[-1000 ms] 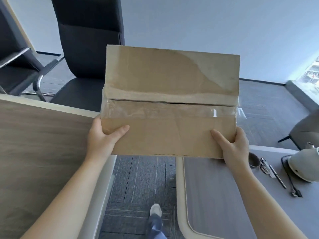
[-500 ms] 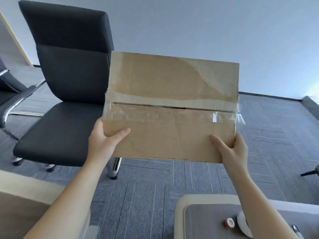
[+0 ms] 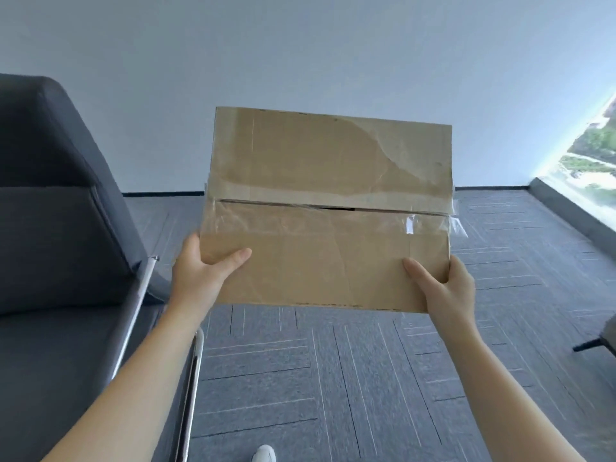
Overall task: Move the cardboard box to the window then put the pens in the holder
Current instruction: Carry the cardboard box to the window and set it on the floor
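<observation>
A brown cardboard box (image 3: 328,201) with clear tape along its top seam hangs in the air in front of me, above the floor. My left hand (image 3: 203,273) grips its near left corner, thumb on top. My right hand (image 3: 440,285) grips its near right corner the same way. The window (image 3: 590,155) shows at the far right edge, with a low dark sill (image 3: 573,218) beneath it. No pens and no holder are in view.
A dark office chair (image 3: 56,248) with a chrome frame stands close on my left. Grey carpet tiles (image 3: 350,378) cover the floor ahead. A chair leg (image 3: 590,345) pokes in at the right edge. My shoe (image 3: 263,453) is at the bottom.
The view has moved past the two desks, which have dropped out of sight. The chair now sits at my left and the window has come into view on the right. Both hands keep their hold.
</observation>
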